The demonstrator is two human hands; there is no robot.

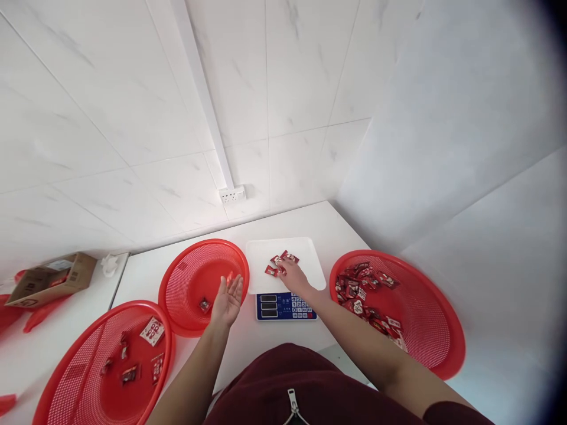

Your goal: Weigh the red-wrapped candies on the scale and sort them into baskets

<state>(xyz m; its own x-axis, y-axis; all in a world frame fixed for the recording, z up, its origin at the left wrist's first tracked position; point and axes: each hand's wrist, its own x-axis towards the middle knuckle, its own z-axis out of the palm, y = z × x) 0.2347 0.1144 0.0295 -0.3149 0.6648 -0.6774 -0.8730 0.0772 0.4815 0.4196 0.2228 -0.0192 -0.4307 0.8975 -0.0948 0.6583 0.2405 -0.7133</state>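
My left hand [228, 302] is turned palm up with its fingers stretched out, over the right rim of a red mesh basket [179, 307]. In that basket lies one small wrapped packet [204, 304]. My right hand [294, 277] reaches onto the white tray [257, 254] of a weighing scale, its fingertips closed on small red wrapped snack packets [290, 256]. The fingers partly hide these packets. Below the tray shows the scale's blue panel [287, 307] with keys and dark displays.
On the right, a red basket [436, 330] holds many red packets [354, 289]. Another red basket [95, 336] at lower left contains several packets and a white-and-red card [152, 332]. An open cardboard box [53, 280] stands far left. A power socket [232, 195] is on the tiled wall behind.
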